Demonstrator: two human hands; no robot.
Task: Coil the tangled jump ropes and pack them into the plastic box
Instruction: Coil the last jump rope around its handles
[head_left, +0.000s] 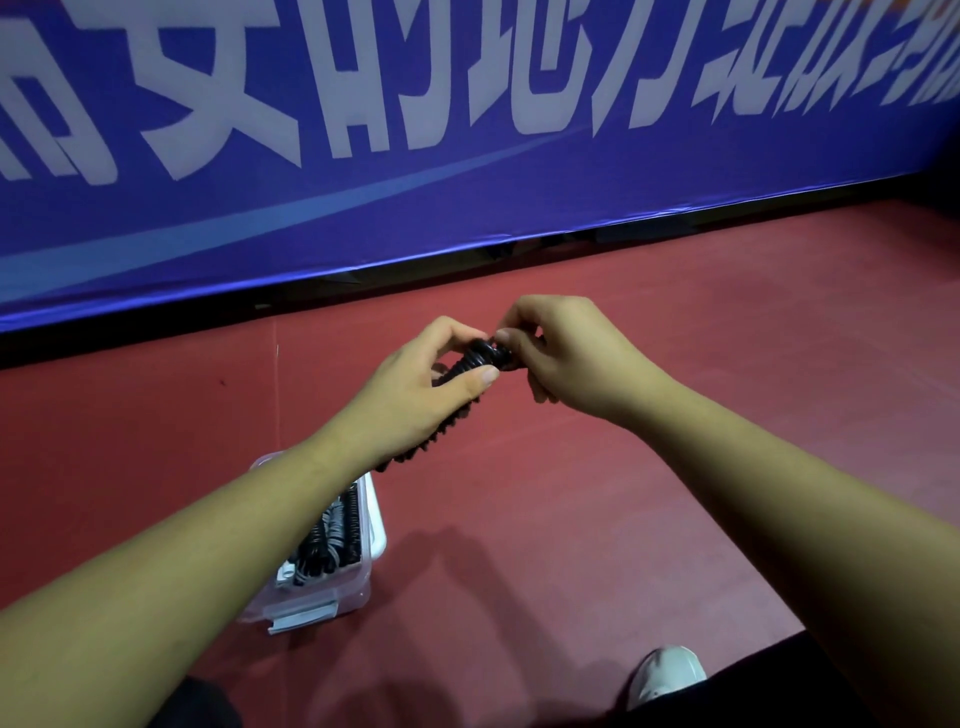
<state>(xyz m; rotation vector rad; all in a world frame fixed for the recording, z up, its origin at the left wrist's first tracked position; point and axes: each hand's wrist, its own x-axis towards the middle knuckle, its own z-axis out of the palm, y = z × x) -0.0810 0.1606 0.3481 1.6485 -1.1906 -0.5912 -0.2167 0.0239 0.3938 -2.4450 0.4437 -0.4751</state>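
**Your left hand (415, 395) and right hand (576, 358) both grip one black jump rope (480, 358)**

Your left hand wraps the middle of the bundle, with the fingers curled round the far side and the thumb pressed flat across the near side. Your right hand meets it at the upper end. Its thumb and forefinger pinch the tip of the rope and the other fingers curl below. What lies inside that palm is hidden. You hold both hands close together in the air above the red floor (571, 519).

The jump rope is matte black and ribbed, like a string of small rings, and wound tight into a short, thick bundle. It slants from the pinch at the upper right down to the lower left. It passes under your left palm, and its lower end sticks out beside your left wrist.

The plastic box (376, 525) stands on the floor below your left forearm, which covers much of it. It is clear-walled, with a pale latch (298, 621) on its near end. Inside lie the packed ropes (337, 530), black and grey, ribbed like the one you hold and laid along the box. You cannot tell what the white piece at their near end is.

Along the far edge of the floor stands a blue banner (467, 208) with large white characters. A pale shoe (667, 673) shows at the lower right.
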